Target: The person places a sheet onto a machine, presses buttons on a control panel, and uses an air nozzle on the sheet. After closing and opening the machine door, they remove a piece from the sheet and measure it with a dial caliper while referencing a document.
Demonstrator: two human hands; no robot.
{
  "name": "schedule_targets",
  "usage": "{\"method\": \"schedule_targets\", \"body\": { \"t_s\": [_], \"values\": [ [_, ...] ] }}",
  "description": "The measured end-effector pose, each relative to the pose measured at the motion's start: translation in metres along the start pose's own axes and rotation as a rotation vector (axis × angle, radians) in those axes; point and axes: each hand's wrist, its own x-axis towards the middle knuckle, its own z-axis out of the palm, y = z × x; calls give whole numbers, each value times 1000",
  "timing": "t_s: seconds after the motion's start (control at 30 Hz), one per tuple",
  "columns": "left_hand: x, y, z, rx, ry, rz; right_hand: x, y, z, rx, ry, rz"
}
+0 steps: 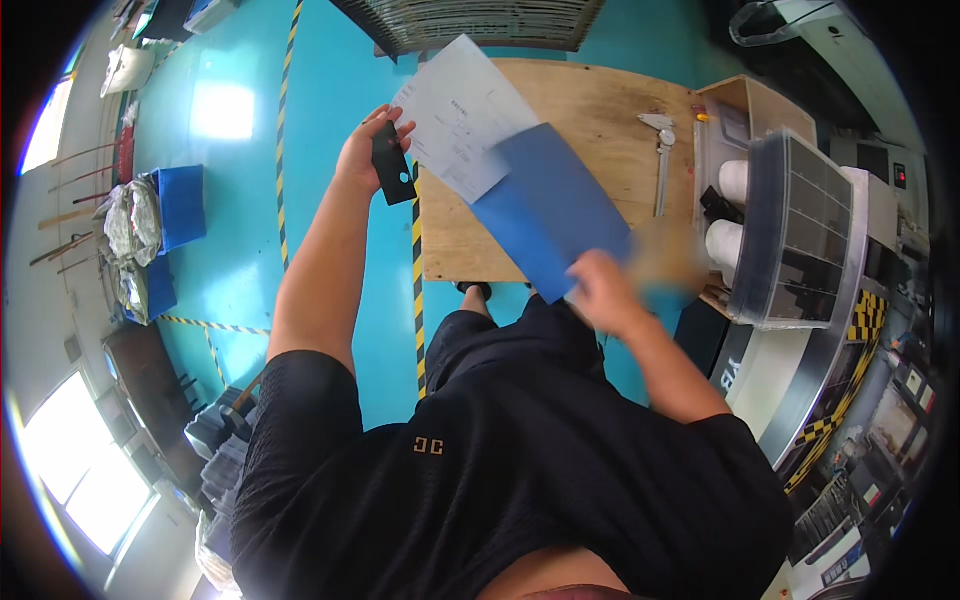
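Flat black plate with a round hole (392, 168): was just off the left edge of the pale wooden table (590, 95);
Left hand (362, 150): pinched the plate's upper end;
Right hand (602, 290): blurred, gripped the near corner of a flat rectangular blue folder (560, 200);
White printed sheet (462, 110): overlapped the folder's far end;
Grey metal caliper (663, 165): lay near the surface's right edge

Over the table (610, 110), the sheet (455, 110) and the folder (560, 200) are overlapped; the slatted rack (480, 22) is placed beyond. Left of the sheet, the plate (391, 165) is held in the left hand (362, 150). Right of the folder, the caliper (663, 170) is laid on the table, left of the rolls (734, 182).
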Motion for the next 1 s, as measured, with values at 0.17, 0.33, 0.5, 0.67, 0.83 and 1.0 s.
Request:
{"method": "schedule_targets", "body": {
  "t_s": [0.17, 0.33, 0.5, 0.67, 0.83, 1.0],
  "values": [
    [0, -34, -15, 14, 93, 86, -6, 106, 44, -69, 188, 684],
    [-86, -103, -72, -261, 79, -354, -18, 201, 12, -352, 269, 1298],
    [-196, -147, -101, -242, -32, -609, -20, 228, 12, -200, 30, 1101],
    [-240, -137, -86, -135, -165, -724, -5, 256, 0, 203, 497, 1097],
    [-254, -130, -81, 125, -202, -670, -46, 223, -21, 51, 654, 862],
    [-255, -124, -89, 192, -300, -556, -78, 134, 4, 515, 555, 771]
  ]
}}
